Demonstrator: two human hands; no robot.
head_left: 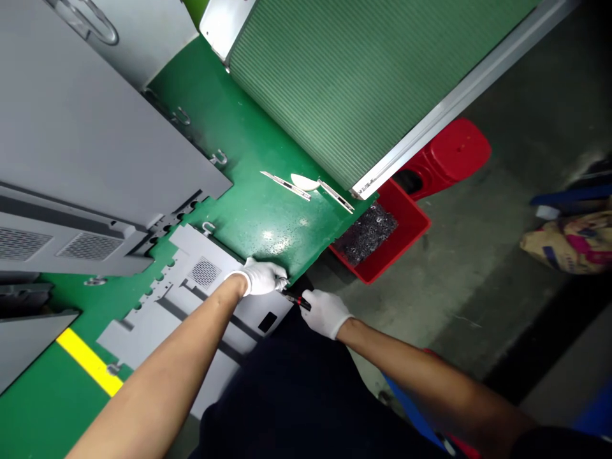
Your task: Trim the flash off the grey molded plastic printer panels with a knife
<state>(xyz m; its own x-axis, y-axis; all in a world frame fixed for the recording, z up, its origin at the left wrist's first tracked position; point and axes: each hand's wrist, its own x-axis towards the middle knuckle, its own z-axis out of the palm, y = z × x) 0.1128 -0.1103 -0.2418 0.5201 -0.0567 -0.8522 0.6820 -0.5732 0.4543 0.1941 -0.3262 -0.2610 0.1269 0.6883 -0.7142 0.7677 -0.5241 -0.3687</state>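
A flat grey plastic panel [239,341] lies at the front edge of the green surface, with a vent grille, dark slots and hook-shaped bits at its corners. My left hand [262,278], in a white glove, rests at the panel's right corner. Its fingers are closed around a small piece there that I cannot make out. My right hand [326,313], also gloved, grips pliers [302,302] with black and red handles. The jaws point at the spot by my left fingertips; whether they touch the piece is too small to tell.
Larger grey panels [95,127] stand at the left on the green table [248,140]. A ribbed green conveyor belt [373,70] is at the top. Two slim knives [287,185] and a white piece [305,182] lie near it. A red bin [406,239] with dark scraps and a red stool [459,150] are at right.
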